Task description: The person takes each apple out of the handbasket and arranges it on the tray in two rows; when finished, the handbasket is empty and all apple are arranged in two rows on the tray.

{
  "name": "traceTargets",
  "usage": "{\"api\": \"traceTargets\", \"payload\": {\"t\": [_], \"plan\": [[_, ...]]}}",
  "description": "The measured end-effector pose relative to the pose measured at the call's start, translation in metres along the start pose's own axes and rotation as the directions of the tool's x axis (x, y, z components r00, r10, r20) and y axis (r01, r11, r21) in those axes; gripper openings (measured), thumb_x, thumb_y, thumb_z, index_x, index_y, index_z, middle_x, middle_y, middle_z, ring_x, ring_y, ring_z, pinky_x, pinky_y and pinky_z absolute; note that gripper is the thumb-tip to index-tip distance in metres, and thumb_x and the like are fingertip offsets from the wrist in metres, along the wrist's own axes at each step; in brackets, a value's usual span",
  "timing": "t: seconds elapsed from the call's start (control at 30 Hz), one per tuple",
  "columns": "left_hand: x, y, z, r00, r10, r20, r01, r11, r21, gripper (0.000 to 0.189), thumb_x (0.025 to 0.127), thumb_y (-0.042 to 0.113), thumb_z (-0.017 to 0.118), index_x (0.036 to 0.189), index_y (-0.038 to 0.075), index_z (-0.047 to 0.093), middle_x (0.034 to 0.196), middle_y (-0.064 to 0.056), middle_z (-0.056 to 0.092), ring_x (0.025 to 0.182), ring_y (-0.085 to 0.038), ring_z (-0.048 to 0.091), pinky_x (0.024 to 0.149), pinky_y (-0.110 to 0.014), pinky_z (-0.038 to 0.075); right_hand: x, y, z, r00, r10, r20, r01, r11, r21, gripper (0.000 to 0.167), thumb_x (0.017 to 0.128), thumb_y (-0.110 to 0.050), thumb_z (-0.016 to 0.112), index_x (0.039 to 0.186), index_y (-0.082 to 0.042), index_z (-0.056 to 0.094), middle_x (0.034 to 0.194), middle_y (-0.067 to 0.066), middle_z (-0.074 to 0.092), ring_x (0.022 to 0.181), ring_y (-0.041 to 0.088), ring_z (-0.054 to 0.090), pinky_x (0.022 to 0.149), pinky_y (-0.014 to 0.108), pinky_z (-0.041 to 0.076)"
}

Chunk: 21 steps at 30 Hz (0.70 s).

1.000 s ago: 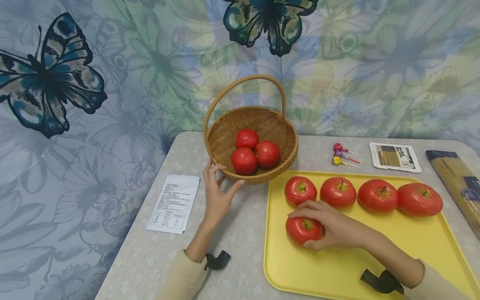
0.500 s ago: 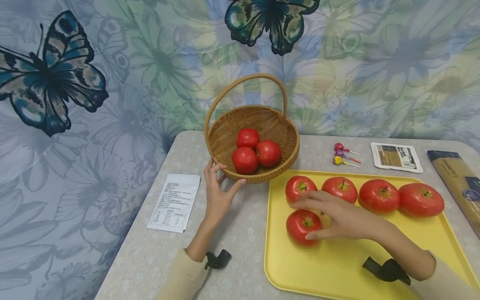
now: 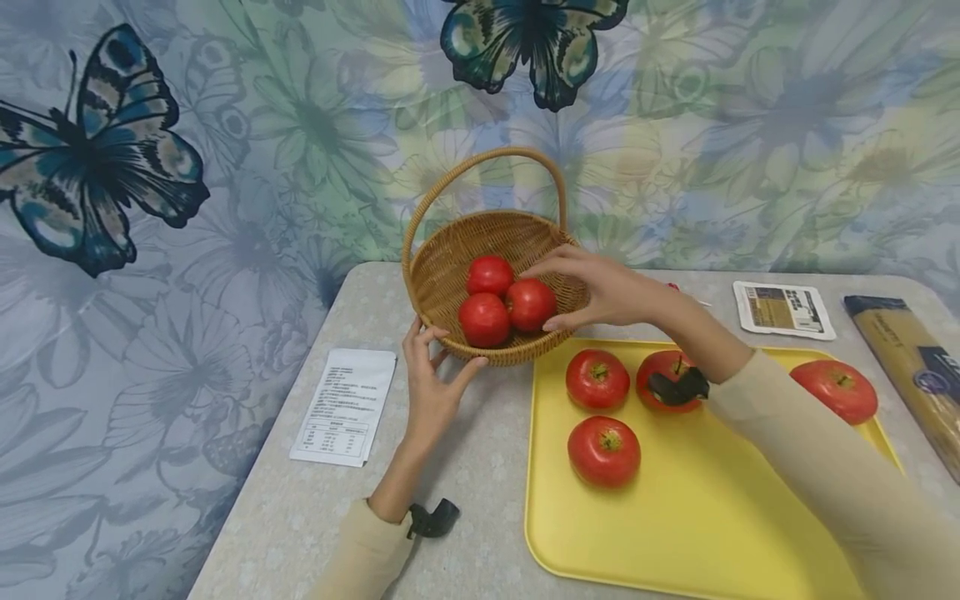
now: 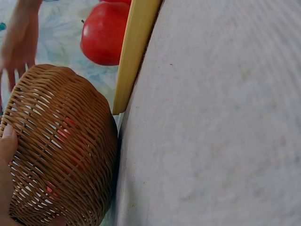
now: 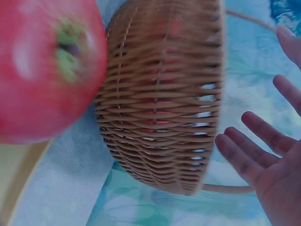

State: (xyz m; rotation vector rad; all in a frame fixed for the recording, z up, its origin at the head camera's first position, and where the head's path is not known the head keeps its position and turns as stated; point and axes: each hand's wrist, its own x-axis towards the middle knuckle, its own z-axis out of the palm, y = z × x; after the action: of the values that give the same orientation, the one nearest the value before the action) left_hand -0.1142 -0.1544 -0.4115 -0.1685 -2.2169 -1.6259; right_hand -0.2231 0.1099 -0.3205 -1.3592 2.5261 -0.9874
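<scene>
The nearest apple, near the left edge of the yellow tray, is no longer touched; beyond the white packet, its fine print illegible, by the table's left edge, the left hand grips the tilted basket low at its near rim. The right hand has shifted from that apple to the basket's right rim, fingers spread, grasping nothing, beside three apples inside, so work seems centred there; lettering on the far-edge pouch and right-edge brown bag is too small to trust

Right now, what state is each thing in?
Left hand: holding basket at its edge.
Right hand: open, holding nothing, by the basket's opening.
Basket: handle up, three apples inside.
Tray: flat, at least four apples on it.
White packet: flat, text up.
Pouch: flat, label up.
</scene>
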Motion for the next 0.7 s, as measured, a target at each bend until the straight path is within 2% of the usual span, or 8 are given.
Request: {"api": "traceTargets", "payload": {"t": [0.13,0.3,0.43,0.63,0.7], "plan": [[0.0,0.0,-0.001,1.0,0.005,-0.007,-0.005,1.0,-0.006,0.057,0.08,0.01,0.081,0.119,-0.004,0.041,0.155,-0.029,0.014,0.147,-0.039,0.019,0.104,-0.054,0.045,0.032,0.017,0.008,0.994,0.05,0.095,-0.048,0.999,-0.016,0.065,0.081,-0.041,0.08,0.138,-0.022,0.055,0.136,0.009,0.05,0.126,0.029,0.048,0.103,0.051,0.044],[-0.001,-0.002,0.0,1.0,0.006,0.0,-0.006,1.0,-0.017,0.058,0.08,0.01,0.081,0.119,-0.005,0.041,0.155,-0.03,0.013,0.147,-0.039,0.019,0.105,-0.054,0.044,0.056,0.029,0.018,0.972,0.108,0.208,-0.099,0.994,-0.055,0.069,0.081,-0.045,0.079,0.139,-0.018,0.053,0.14,0.012,0.05,0.134,0.034,0.042,0.108,0.054,0.038],[-0.001,-0.003,-0.001,1.0,0.008,0.001,-0.007,1.0,-0.015,0.057,0.08,0.01,0.081,0.119,-0.004,0.041,0.155,-0.029,0.014,0.146,-0.041,0.02,0.105,-0.053,0.044,0.068,0.034,0.024,0.949,0.182,0.257,-0.166,0.983,-0.083,0.065,0.08,-0.045,0.079,0.136,-0.021,0.055,0.142,0.007,0.051,0.138,0.033,0.037,0.111,0.055,0.034],[0.0,-0.001,-0.002,1.0,0.025,0.002,-0.025,1.0,-0.001,0.057,0.08,0.01,0.081,0.118,-0.006,0.041,0.154,-0.03,0.014,0.145,-0.046,0.022,0.104,-0.054,0.045,0.075,0.043,0.03,0.908,0.247,0.338,-0.217,0.968,-0.125,0.06,0.079,-0.038,0.082,0.131,-0.02,0.058,0.146,0.017,0.043,0.135,0.036,0.04,0.111,0.054,0.034],[0.0,0.0,-0.001,1.0,0.027,0.005,-0.027,1.0,0.007,0.057,0.08,0.01,0.081,0.118,-0.006,0.042,0.154,-0.03,0.014,0.144,-0.046,0.022,0.104,-0.054,0.045,0.076,0.046,0.031,0.9,0.256,0.354,-0.219,0.966,-0.14,0.057,0.079,-0.034,0.082,0.129,-0.019,0.059,0.142,0.018,0.046,0.132,0.036,0.042,0.11,0.053,0.036]]}}
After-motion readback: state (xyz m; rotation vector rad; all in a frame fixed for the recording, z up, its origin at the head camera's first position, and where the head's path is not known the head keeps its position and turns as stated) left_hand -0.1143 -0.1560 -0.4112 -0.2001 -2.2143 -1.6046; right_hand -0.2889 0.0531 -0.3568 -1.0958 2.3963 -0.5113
